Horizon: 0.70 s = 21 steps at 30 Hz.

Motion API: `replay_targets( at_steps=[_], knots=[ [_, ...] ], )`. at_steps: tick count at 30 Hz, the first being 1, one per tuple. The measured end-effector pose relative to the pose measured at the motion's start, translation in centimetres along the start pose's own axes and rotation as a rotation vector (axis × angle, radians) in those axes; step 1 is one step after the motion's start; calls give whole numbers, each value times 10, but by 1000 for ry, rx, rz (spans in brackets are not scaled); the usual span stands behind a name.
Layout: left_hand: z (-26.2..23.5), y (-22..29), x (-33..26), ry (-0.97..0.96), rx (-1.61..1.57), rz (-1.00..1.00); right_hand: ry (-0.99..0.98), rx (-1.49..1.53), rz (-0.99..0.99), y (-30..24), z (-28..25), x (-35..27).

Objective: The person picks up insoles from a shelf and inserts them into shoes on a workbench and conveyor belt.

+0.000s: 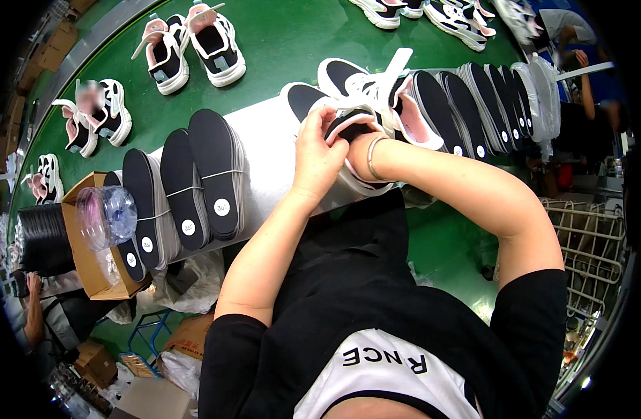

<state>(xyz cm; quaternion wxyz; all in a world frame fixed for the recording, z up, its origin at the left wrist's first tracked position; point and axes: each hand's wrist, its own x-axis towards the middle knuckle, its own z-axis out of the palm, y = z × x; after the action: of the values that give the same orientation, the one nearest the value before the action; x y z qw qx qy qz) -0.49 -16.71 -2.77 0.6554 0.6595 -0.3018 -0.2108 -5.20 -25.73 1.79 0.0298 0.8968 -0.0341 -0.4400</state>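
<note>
A black, white and pink sneaker [305, 99] is between my hands on the pale work board, its toe pointing away from me. My left hand [316, 155] grips the collar of its opening, thumb and fingers closed on the padded edge. My right hand [360, 152], with a bangle at the wrist, reaches into the opening. The fingers of that hand are hidden inside the shoe. Touching it on the right lies a matching sneaker [410, 115] with its white tongue pulled up. Whether an insole is inside the held shoe cannot be seen.
Banded stacks of black insoles [215, 174] stand at the left, more insole stacks [460, 105] at the right. A cardboard box [79, 244] and clear plastic jar [107, 218] are at the far left. Pairs of sneakers [212, 49] sit on the green table [278, 35]. A wire rack [585, 244] stands right.
</note>
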Motion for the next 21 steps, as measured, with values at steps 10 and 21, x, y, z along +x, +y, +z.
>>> replay_targets(
  at_steps=[10, 21],
  knots=[
    [6, 8, 1, 1, 153, 24, 212, -82, -65, 10, 13, -16],
    [14, 11, 1, 21, 185, 31, 0, 188, -119, 23, 31, -46]
  ],
)
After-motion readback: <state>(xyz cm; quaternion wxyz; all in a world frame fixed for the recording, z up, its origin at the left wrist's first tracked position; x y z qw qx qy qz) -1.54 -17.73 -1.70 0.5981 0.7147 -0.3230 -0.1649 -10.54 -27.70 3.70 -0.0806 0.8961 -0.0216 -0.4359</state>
